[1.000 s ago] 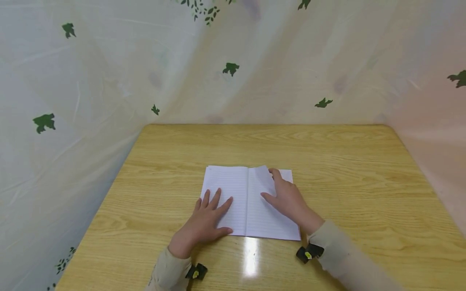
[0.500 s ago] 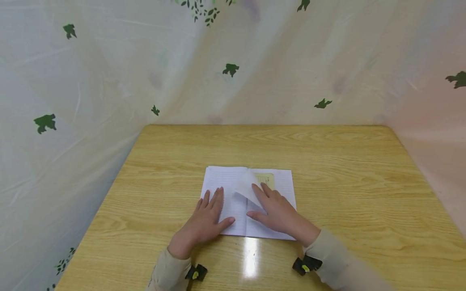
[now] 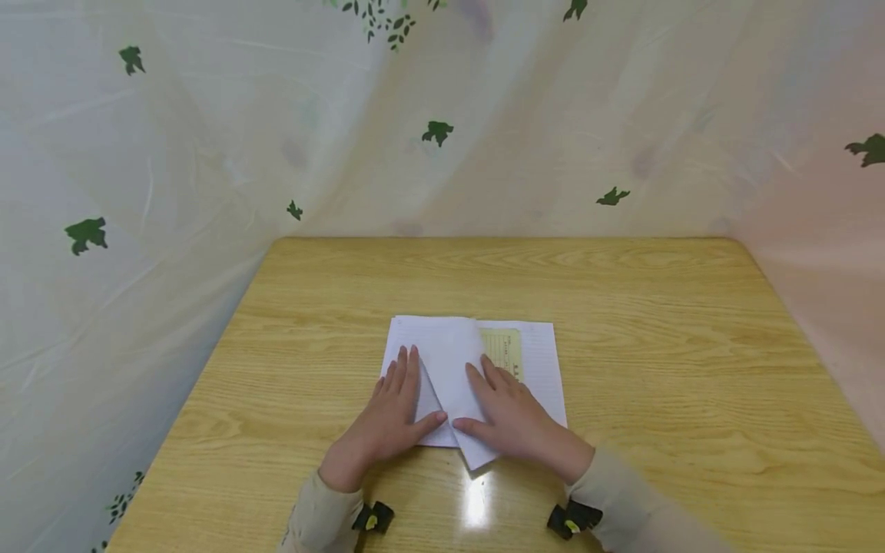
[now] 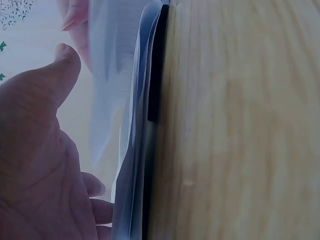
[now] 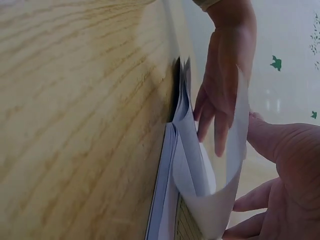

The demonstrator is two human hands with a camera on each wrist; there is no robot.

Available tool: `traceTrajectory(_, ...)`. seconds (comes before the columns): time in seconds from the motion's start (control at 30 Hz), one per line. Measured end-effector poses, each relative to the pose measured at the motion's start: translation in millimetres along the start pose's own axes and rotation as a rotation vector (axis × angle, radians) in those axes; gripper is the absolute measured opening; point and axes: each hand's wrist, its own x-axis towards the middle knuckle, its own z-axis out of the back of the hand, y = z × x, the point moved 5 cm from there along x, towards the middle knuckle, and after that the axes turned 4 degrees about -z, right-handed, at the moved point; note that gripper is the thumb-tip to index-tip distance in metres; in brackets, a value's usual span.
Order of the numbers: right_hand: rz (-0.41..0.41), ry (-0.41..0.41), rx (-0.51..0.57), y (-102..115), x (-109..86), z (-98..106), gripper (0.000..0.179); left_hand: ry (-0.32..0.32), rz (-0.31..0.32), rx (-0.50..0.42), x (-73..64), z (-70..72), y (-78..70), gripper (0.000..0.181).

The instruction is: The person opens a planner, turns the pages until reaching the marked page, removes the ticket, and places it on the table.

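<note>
And here the left hand [image 3: 383,415] rests, thumb apart, on the notebook [image 3: 544,376], well short of the tabletop's [image 3: 657,330] far edge, the right hand [image 3: 508,411], unclenched, against the half-turned page [image 3: 445,365], where a light, flat-fingered sweep leftward looks best for avoiding creases.
</note>
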Motion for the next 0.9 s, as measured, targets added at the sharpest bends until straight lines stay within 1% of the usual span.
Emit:
traceTrajectory(0.1, 0.032, -0.004, 0.019, 3.0, -1.0, -1.6, 0.083, -0.008, -0.002, -0.003, -0.2, 0.9, -0.5, 0.103)
traceTrajectory(0.27, 0.077, 0.010, 0.038, 7.0, -1.4, -6.3, 0.083, 0.003, -0.006, 0.006, -1.9, 2.1, -2.3, 0.102)
traceTrajectory(0.47, 0.111, 0.028, 0.046, 10.3, -2.6, -11.5, 0.081, 0.008, -0.017, 0.026, -4.1, 2.4, -3.6, 0.096)
traceTrajectory(0.67, 0.163, 0.027, -0.042, 8.9, -2.7, -14.0, 0.072, 0.012, -0.026, 0.037, -5.1, 2.2, -3.6, 0.088)
traceTrajectory(0.77, 0.172, 0.044, -0.079, 7.1, -2.3, -15.8, 0.068, 0.024, -0.026, 0.061, -5.1, 1.4, -3.0, 0.084)
traceTrajectory(0.9, 0.180, 0.058, -0.123, 5.7, -1.8, -18.4, 0.067, 0.033, -0.053, 0.093, -5.3, 1.8, -4.5, 0.081)
